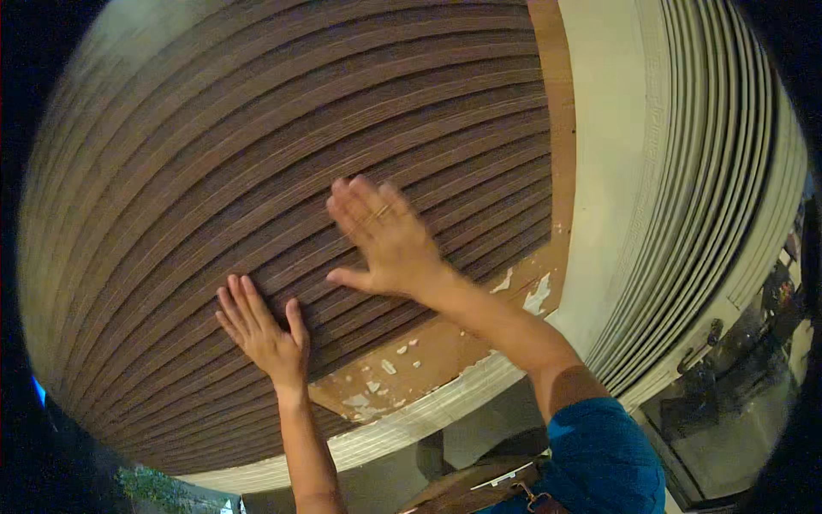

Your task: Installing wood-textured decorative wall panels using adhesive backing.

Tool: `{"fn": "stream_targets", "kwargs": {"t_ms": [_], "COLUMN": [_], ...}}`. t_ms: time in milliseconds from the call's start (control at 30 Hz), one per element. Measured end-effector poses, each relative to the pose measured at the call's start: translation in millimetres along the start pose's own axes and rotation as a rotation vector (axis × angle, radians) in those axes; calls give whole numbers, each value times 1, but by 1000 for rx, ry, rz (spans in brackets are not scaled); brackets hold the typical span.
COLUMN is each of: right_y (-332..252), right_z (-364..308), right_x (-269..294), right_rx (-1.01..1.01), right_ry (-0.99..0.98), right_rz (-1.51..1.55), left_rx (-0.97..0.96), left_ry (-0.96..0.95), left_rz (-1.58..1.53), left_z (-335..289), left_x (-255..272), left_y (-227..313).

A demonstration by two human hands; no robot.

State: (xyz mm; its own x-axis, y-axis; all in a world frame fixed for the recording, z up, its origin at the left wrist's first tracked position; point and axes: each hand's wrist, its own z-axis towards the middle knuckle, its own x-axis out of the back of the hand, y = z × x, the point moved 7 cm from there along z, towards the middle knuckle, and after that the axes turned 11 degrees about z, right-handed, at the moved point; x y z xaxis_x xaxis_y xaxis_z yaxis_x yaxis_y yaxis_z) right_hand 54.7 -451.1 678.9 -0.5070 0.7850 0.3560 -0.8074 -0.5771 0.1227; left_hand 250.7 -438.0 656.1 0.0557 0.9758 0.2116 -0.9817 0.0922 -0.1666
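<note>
Cream wall (608,128) and pale ribbed cladding (698,214) border the working surface on the right, their edges bowed by the fisheye lens; greenery (154,487) shows at the lower left. Occupying most of the field is a dark brown slatted panel (291,180), which lies in front of the person and beneath both hands. Its slats run in long parallel ridges, separated by narrow, darker grooves and finely streaked with lighter lines; toward the upper left the surface takes on a greyish sheen. Along its right and lower edges, a tan backing (449,347) is exposed, with ragged white patches (537,294) scattered over the lower part. The left hand (272,343) is laid palm toward the slats, fingers extended and thumb spread apart. The right hand (390,244), farther up and slightly blurred, has straight fingers and a thumb splayed to the side; whether it touches the panel cannot be determined. A blue sleeve (604,454) covers the right upper arm.
</note>
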Motion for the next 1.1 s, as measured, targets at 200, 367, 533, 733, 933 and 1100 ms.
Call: {"fn": "stream_targets", "kwargs": {"t_ms": [200,367,533,733,933,1100], "right_y": [178,169,3,108,235,237], "right_z": [-42,-53,-26,-104,-188,-181], "right_x": [86,89,18,25,87,104], "right_rx": [-212,-372,197,154,-64,-307], "right_ry": [181,423,269,215,308,870], "right_rz": [-214,-145,355,562,321,606], "left_rx": [157,478,230,292,251,227], "left_ry": [55,113,152,223,245,270], "left_rz": [59,147,117,-93,9,39], "left_z": [7,12,14,2,10,8], "left_x": [-8,-21,-23,-25,-24,-19], "left_y": [22,43,65,67,80,77]}}
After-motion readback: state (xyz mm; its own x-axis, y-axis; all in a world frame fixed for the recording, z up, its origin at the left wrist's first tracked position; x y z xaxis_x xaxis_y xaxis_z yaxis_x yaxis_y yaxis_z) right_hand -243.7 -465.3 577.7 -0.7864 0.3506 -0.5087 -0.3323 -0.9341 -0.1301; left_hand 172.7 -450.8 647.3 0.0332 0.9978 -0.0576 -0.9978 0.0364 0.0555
